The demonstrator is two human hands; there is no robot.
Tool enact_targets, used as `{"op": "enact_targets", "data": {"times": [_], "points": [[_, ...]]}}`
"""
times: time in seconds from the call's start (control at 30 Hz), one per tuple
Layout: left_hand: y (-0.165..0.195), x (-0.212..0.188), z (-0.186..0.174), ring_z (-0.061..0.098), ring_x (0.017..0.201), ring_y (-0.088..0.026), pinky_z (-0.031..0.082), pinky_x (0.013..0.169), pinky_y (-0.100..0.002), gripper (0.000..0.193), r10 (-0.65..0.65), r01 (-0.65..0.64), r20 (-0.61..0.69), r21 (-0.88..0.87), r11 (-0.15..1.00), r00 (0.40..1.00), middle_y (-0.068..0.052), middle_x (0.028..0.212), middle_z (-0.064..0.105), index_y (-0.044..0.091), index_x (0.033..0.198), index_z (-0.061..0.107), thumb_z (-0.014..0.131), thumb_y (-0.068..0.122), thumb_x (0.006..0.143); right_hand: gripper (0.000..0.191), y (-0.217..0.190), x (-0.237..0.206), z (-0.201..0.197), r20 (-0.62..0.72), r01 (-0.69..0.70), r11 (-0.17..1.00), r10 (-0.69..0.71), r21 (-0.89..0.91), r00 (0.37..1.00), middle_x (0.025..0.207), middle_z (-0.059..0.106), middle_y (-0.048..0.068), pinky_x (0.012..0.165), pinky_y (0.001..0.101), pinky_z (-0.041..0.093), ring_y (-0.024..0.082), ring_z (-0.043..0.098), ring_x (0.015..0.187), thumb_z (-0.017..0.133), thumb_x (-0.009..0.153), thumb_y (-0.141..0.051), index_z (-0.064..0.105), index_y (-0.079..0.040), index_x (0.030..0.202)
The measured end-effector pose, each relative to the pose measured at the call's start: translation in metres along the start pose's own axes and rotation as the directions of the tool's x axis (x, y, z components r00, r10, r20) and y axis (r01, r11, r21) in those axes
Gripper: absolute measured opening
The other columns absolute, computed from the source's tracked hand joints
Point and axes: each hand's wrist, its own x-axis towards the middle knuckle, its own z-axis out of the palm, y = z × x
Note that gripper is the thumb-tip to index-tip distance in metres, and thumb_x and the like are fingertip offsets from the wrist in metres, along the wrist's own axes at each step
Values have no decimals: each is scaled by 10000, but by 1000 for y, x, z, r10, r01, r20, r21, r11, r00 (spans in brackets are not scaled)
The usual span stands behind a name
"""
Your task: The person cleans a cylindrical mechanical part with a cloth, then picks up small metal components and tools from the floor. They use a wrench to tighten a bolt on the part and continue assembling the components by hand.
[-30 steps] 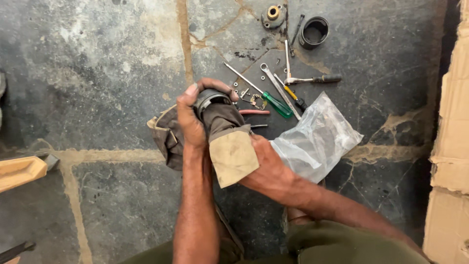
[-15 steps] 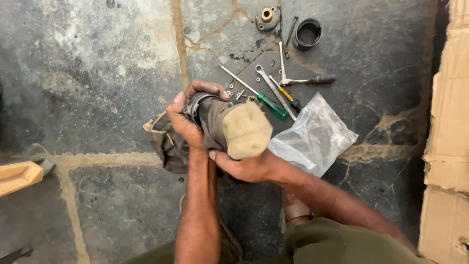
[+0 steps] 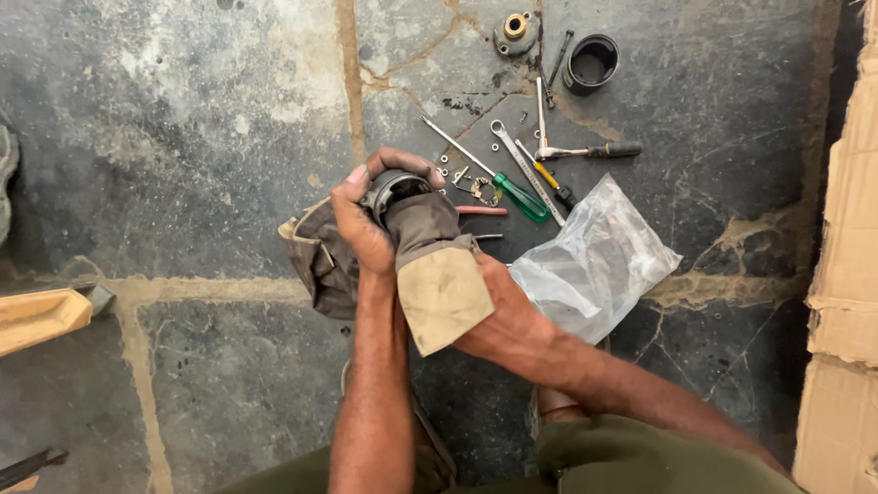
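Nearest, at the bottom of the frame, two bare forearms rise toward the centre. Left hand (image 3: 366, 224) closes its grip around a round metal part (image 3: 395, 187), fingers curled over the rim, just above the middle of the frame. Right hand (image 3: 498, 311) presses a dirty brown rag (image 3: 439, 274) against that part from the lower right; its fingers are hidden under the cloth, so how tightly they close cannot be told, though the rag is plainly in its hold. More of the rag hangs left of the left hand.

Just right of the hands lies a crumpled clear plastic bag (image 3: 594, 261) on the stone floor (image 3: 183, 137). Beyond the part, small washers and a green-handled screwdriver (image 3: 494, 174) lie beside a spanner (image 3: 526, 169) and a black-handled tool (image 3: 585, 151). Farther up, near the top edge, sit a black ring (image 3: 592, 64) and a round metal cap (image 3: 515, 32). Cardboard (image 3: 846, 274) runs along the right edge; a wooden piece (image 3: 41, 316) shows at the left.
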Motion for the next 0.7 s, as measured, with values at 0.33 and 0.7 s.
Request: {"op": "enact_targets", "data": {"times": [0.33,0.7], "points": [[-5,-2,-5,643,806,-262,553,741,-383,582,-78,82,50,-74,994,996,-213,907,679,-64,1006,646,436,478,972,184,11,7,-14,100,-41,981,23,187,995,907,698,69,659,431,540,301,677,826,719,761,-210,713,-126,924],[3,4,5,644,772,-200,545,733,-343,485,-7,-6,40,316,949,999,-129,851,692,-49,971,659,398,359,1001,111,11,-3,4,75,-84,996,82,25,994,967,690,39,778,401,547,252,703,941,646,882,-141,697,-126,980]]}}
